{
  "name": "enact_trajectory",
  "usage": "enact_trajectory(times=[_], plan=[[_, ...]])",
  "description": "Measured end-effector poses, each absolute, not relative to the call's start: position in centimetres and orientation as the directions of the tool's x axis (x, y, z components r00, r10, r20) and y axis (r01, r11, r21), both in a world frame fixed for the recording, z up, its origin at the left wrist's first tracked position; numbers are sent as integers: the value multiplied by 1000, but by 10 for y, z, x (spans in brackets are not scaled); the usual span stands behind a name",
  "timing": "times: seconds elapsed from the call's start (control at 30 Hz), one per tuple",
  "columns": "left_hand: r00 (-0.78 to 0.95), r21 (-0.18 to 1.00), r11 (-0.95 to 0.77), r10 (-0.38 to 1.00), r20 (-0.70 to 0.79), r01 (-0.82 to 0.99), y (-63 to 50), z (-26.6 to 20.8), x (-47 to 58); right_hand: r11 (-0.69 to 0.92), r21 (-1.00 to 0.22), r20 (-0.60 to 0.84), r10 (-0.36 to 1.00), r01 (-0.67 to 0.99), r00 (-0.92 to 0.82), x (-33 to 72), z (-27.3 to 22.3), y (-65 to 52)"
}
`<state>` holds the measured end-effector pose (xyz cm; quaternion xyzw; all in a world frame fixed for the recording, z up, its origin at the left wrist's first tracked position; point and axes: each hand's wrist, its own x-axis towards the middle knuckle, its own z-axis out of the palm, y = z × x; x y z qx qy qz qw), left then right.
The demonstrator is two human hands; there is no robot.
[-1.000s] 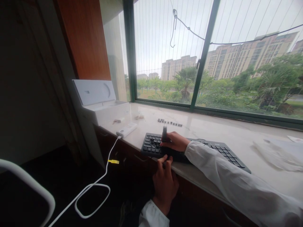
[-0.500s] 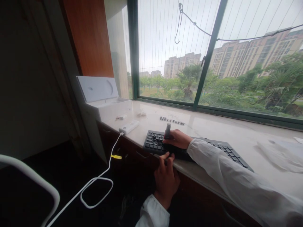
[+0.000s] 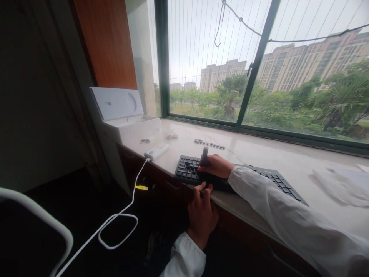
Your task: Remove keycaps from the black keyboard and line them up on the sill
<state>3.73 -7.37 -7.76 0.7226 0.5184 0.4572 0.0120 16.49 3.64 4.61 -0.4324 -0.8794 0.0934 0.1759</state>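
A black keyboard (image 3: 187, 163) lies along the front edge of the white sill, with several keycaps off its left part. My right hand (image 3: 215, 165) is closed around the dark handle of a keycap puller (image 3: 204, 154), held upright over the bare key spots. A thin wire loop stands out of its top; its lower end is hidden by my fingers. My left hand (image 3: 203, 215) is below the front edge, its fingers apart and two fingertips touching the keyboard's near edge. Behind the keyboard, loose keycaps (image 3: 211, 144) lie in two short rows.
A white open box (image 3: 129, 130) stands at the left end of the sill (image 3: 178, 152). Near it lies a white power bank (image 3: 157, 151) with a white cable (image 3: 134, 202) hanging down. Crumpled clear plastic (image 3: 331, 186) lies at the right. A window rises behind.
The view has tilted slightly, so the scene sits a little higher. My right hand and the keycap puller have barely moved over the keys; my left hand stays at the keyboard's edge.
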Motion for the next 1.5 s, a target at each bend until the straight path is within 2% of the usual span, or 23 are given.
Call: enact_trajectory(times=[0.37, 0.57, 0.77, 1.07, 1.33, 1.5], plan=[[47, 511, -458, 776, 629, 728, -74, -76, 37, 629, -265, 272, 776, 731, -569, 163, 43, 36], [48, 512, -453, 781, 622, 730, -75, -76, 37, 555, -386, 243, 832, 737, -500, 164, 44, 37], [51, 477, -449, 766, 641, 756, -75, -76, 36, 460, -463, 271, 888, 758, -373, 155, 45, 33], [56, 517, -452, 790, 611, 727, -75, -76, 36, 438, -407, 205, 899, 802, -387, 152, 63, 24], [56, 526, -452, 794, 605, 721, -75, -76, 36, 438, -311, 299, 888, 844, -350, 147, 53, 24], [61, 504, -457, 782, 620, 733, -75, -76, 36, 425, -304, 310, 891, 853, -333, 147, 49, 27]])
